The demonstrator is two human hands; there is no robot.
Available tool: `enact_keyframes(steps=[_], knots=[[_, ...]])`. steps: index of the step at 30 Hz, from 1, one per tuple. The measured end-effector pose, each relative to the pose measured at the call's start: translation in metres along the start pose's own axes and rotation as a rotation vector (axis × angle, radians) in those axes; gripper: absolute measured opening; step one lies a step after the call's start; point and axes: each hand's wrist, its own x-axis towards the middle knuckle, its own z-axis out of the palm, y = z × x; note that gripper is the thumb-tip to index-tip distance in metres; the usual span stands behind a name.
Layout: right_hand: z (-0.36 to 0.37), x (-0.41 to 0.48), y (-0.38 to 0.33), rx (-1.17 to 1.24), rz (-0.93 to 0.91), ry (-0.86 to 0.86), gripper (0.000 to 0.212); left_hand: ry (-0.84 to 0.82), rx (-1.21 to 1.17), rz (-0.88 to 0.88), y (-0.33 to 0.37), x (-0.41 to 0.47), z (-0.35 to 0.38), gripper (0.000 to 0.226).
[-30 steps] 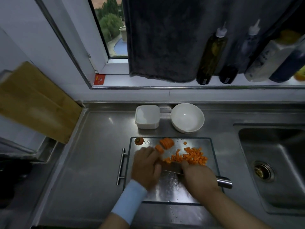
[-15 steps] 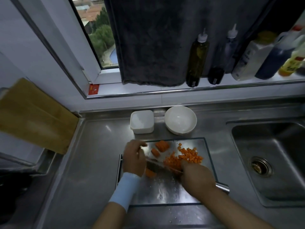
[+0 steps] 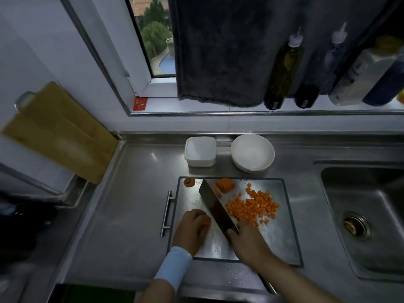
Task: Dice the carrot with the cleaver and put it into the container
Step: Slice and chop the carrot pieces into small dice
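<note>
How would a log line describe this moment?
right hand grips steel cleaver | left hand holds orange carrot piece | diced carrot pile on steel board

The right hand (image 3: 247,239) grips the cleaver (image 3: 216,206), blade slanting away leftward over the board (image 3: 279,237). Beside the blade, the left hand (image 3: 192,228) holds a carrot piece (image 3: 206,223). Diced carrot (image 3: 251,207) lies just beyond the right hand, the white container (image 3: 200,150) farther off.

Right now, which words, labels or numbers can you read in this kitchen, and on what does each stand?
No text can be read.
Red sticker: print too blurred.
White bottle: dark lettering, too blurred.
Oil bottle, small bottom label: too small.
</note>
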Motion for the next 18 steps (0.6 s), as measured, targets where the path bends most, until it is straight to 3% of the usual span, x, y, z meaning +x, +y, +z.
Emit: enact_keyframes(steps=[8, 18], knots=[[-0.002, 0.004, 0.001, -0.085, 0.008, 0.030, 0.019, 0.120, -0.135, -0.122, -0.006, -0.021, 0.000, 0.021], [-0.010, 0.007, -0.015, -0.357, -0.098, 0.008, 0.011, 0.199, -0.123, 0.005, -0.013, -0.022, 0.016, 0.008]])
